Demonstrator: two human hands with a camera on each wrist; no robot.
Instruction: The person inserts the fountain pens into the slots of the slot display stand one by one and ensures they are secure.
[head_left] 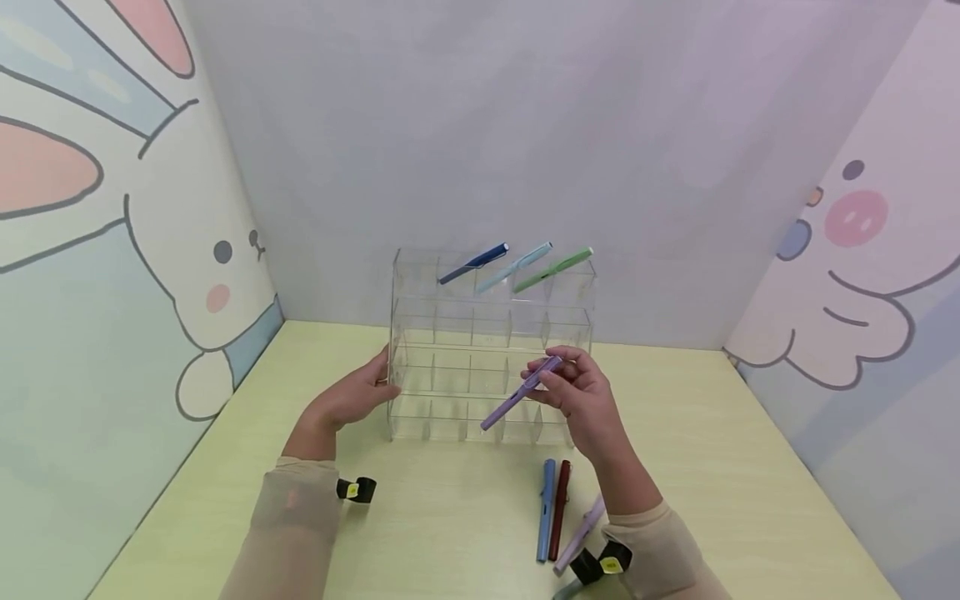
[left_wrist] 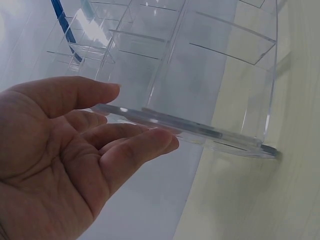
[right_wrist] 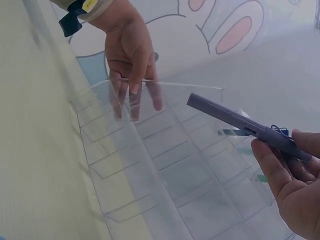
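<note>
While the left hand (head_left: pixel 358 396) holds a clear plastic rack (head_left: pixel 453 377) by its side, the right hand (head_left: pixel 579 392) pinches a thin purple pen (head_left: pixel 516 400) in front; dark blue, light blue and green pens (head_left: pixel 513 267) sit up top.

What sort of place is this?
Probably a small tabletop booth: a pale yellow table, side walls showing a cartoon rabbit and pig, and a clear compartmented rack holding pens.

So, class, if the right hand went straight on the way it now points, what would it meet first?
Most likely the clear rack: the right hand, holding a purple pen, points towards its compartments. The pen might touch it before the hand does, though depth is hard to judge here.
</note>
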